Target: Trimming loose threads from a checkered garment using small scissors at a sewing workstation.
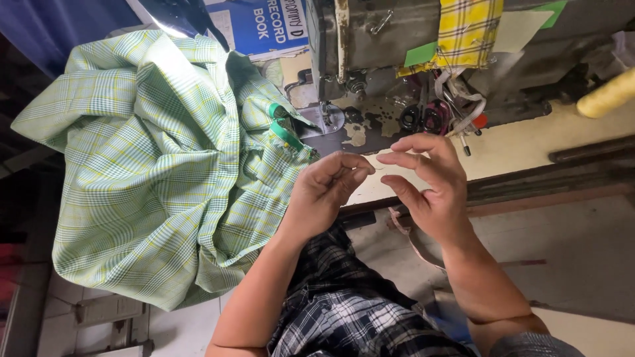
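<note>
Hands meet over the table edge [529, 142], in front of the sewing machine [397, 39]. The left hand [324, 188] has thumb and forefinger pressed together, pinching something very fine, probably a thread [378, 169]; only a faint pale line shows between the two hands, so I cannot be sure. The right hand [430, 182] is half open, its fingers loosely spread and curved toward the left fingertips, holding nothing that I can make out. Such a thread would be nearly weightless, limp and easy to lose, so it is best taken near its end with fingertip pads. Just left of the hands lies a green plaid cloth [152, 172], soft and rumpled, draped off the table, with green-handled scissors [283, 127] resting on it. A yellow plaid scrap [469, 30] hangs on the machine, and a blue book [264, 26] lies behind.
</note>
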